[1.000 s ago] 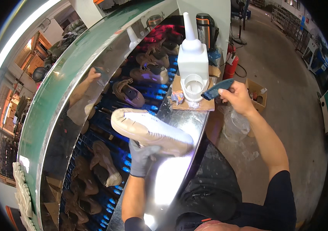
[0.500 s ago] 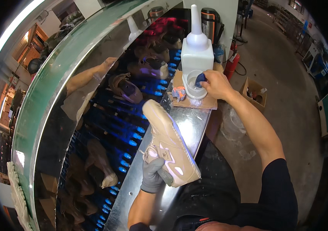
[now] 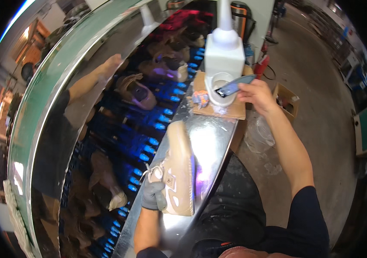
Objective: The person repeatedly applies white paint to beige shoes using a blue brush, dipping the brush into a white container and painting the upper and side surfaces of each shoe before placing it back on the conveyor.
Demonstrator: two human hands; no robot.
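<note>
My left hand (image 3: 152, 196), in a grey glove, grips a beige shoe (image 3: 177, 167) by its heel end and collar. The shoe stands toe-up over the metal ledge, its side with pale patches facing me and its laces loose at the left. Between the fingers and thumb of my bare right hand (image 3: 258, 96) is a flat, blue-grey strip-like piece (image 3: 236, 85); its exact kind is unclear. The piece's dark, shiny lower end hangs over the round white cup (image 3: 223, 99) at the base of a white bottle (image 3: 224, 56) with a tall spout.
Bottle and cup stand on cardboard (image 3: 207, 112), beside a crumpled orange-grey lump (image 3: 200, 98). Left of the metal ledge (image 3: 207, 129), a conveyor with blue-tipped rods carries several shoes (image 3: 138, 94) under a glass-fronted hood (image 3: 50, 112). A cardboard box (image 3: 287, 101) sits on the floor.
My right hand has lifted the blue-grey piece partly out of the cup and moved slightly right. The shoe has turned more upright and shifted left and down with my left hand.
</note>
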